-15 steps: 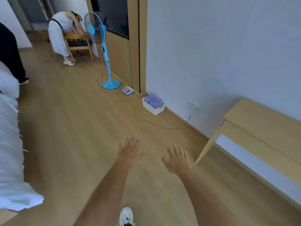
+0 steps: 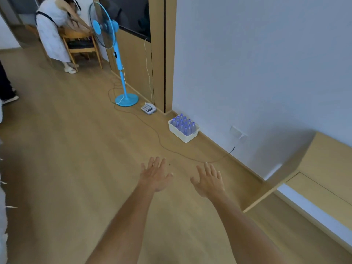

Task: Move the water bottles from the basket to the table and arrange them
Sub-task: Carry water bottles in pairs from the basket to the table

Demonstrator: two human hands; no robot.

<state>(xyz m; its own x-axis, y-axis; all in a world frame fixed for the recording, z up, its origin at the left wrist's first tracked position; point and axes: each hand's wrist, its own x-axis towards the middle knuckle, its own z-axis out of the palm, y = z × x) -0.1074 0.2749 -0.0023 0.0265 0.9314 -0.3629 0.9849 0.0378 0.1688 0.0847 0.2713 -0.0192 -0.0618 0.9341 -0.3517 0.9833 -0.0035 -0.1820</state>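
Observation:
A white basket [image 2: 187, 137] stands on the wooden floor against the wall, ahead of me. It is packed with several clear water bottles [image 2: 183, 124] with blue caps, all upright. A light wooden table [image 2: 327, 168] runs along the wall at the right. My left hand [image 2: 155, 175] and my right hand [image 2: 209, 181] are stretched out in front of me, palms down, fingers spread, holding nothing. Both hands are well short of the basket, over bare floor.
A blue pedestal fan [image 2: 118, 54] stands ahead, its cable [image 2: 160, 140] trailing across the floor to a wall socket [image 2: 238, 133]. A white power strip [image 2: 149, 108] lies beside the fan base. A person in white [image 2: 52, 35] bends over a chair at the far left. White bedding [image 2: 2, 216] borders the left edge.
The view has shifted slightly nearer to the basket and fan. Both hands stay outstretched and spread, holding nothing. My shoe is out of the frame.

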